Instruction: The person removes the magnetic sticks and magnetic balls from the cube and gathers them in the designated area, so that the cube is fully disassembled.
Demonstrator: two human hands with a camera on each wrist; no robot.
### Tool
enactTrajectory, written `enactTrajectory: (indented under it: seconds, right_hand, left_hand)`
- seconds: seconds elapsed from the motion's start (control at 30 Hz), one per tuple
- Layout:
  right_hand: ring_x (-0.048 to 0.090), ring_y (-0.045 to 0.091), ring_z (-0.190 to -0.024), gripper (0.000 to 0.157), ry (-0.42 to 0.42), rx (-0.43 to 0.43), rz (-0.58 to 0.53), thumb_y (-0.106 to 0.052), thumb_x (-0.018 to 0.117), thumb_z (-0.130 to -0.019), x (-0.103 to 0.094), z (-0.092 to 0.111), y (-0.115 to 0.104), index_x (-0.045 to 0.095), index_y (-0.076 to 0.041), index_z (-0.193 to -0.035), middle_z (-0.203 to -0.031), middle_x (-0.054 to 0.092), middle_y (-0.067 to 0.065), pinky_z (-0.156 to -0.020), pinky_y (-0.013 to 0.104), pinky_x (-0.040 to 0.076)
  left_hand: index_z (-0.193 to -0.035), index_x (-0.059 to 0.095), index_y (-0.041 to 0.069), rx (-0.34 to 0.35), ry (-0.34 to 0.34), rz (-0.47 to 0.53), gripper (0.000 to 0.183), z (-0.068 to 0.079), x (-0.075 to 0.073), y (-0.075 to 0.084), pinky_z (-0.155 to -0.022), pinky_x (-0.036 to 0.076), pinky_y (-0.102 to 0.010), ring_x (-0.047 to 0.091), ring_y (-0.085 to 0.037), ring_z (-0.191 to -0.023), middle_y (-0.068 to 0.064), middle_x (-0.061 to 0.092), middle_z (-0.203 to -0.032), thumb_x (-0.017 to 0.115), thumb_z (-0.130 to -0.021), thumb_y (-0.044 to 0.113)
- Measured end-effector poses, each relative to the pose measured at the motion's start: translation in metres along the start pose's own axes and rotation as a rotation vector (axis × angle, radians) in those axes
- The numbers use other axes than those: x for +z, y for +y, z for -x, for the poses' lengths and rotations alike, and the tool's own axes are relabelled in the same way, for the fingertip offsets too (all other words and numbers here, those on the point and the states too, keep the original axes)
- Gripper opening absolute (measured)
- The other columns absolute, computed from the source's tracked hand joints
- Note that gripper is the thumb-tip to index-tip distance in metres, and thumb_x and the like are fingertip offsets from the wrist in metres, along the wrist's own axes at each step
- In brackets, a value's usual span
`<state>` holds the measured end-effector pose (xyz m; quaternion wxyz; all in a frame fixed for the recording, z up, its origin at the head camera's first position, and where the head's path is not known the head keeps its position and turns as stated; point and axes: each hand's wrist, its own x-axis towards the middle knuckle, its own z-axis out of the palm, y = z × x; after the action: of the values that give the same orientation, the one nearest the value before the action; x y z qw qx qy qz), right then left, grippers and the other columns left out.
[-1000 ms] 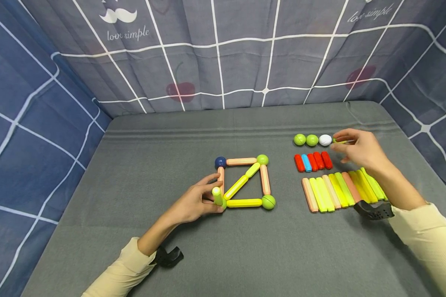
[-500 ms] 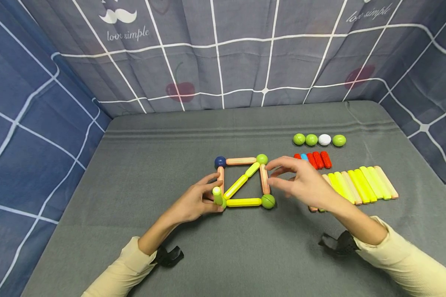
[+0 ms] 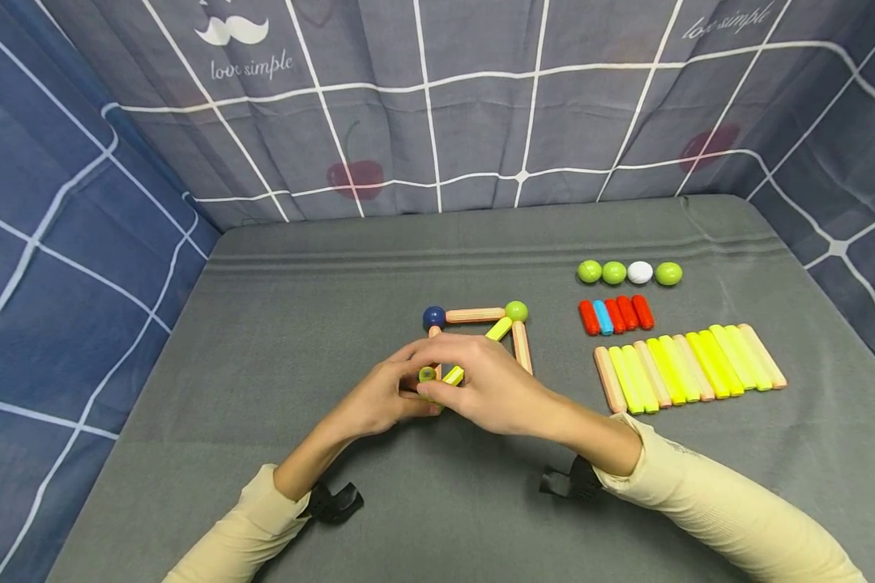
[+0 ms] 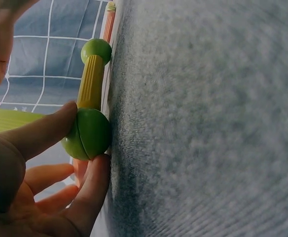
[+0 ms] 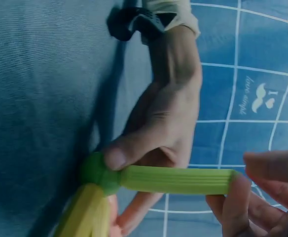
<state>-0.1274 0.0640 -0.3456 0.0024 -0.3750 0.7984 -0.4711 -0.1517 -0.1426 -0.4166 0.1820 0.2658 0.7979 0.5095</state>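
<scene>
In the left wrist view, the thumb and a finger of my left hand pinch a green ball at the near left corner of a stick-and-ball frame. A light green stick stands upright on that ball. The fingers of my right hand curl around its top, the thumb against the end. A navy ball, another green ball and a peach stick form the frame's far side. In the head view, the right hand covers the near right corner and much of the diagonal.
To the right lie a row of green and white balls, short red sticks with one blue stick, and a row of long yellow and peach sticks. Patterned curtains enclose the grey tabletop.
My right hand has swept left from the loose balls, past the frame's right side, to the top of the upright stick. The left hand has stayed at the corner ball.
</scene>
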Motion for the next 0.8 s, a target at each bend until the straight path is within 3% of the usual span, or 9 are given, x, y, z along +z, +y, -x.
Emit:
enactTrajectory:
  seconds: [0.07,0.17,0.37,0.8]
  right_hand:
    - [0.061,0.005,-0.097,0.020,0.005,0.006,0.040,-0.005,0.071,-0.090,0.000,0.002,0.002,0.073,-0.013,-0.108,-0.103,0.069,-0.011,-0.081,0.031,0.051]
    - [0.060,0.005,-0.093,0.018,0.021,0.034,0.060,-0.005,0.071,-0.090,-0.003,0.008,0.008,0.074,-0.015,-0.105,-0.102,0.070,-0.009,-0.074,0.029,0.050]
    - [0.061,0.007,-0.088,0.016,0.052,0.103,0.068,-0.003,0.072,-0.089,-0.013,0.023,0.020,0.073,-0.013,-0.101,-0.097,0.069,-0.008,-0.067,0.030,0.049]
    - [0.059,0.011,-0.087,0.018,0.064,0.231,0.085,-0.002,0.073,-0.088,-0.022,0.049,0.040,0.073,-0.014,-0.101,-0.097,0.066,-0.008,-0.070,0.032,0.051]
  left_hand:
    - [-0.140,0.053,0.003,-0.011,0.003,0.003,0.065,0.000,0.000,0.000,-0.079,0.056,-0.029,0.065,-0.017,-0.093,-0.013,0.044,-0.143,0.081,-0.082,0.004]
    - [-0.140,0.054,0.002,-0.027,0.003,-0.028,0.063,0.000,0.001,0.001,-0.081,0.055,-0.027,0.064,-0.020,-0.099,-0.013,0.029,-0.156,0.081,-0.082,0.005]
    - [-0.145,0.043,-0.005,-0.055,0.004,-0.042,0.075,0.000,0.001,0.002,-0.081,0.055,-0.026,0.063,-0.022,-0.099,-0.012,0.026,-0.158,0.081,-0.082,0.005]
    - [-0.144,0.043,-0.005,-0.074,0.004,-0.047,0.074,0.001,0.002,0.003,-0.081,0.055,-0.026,0.062,-0.021,-0.100,-0.010,0.026,-0.159,0.081,-0.083,0.007]
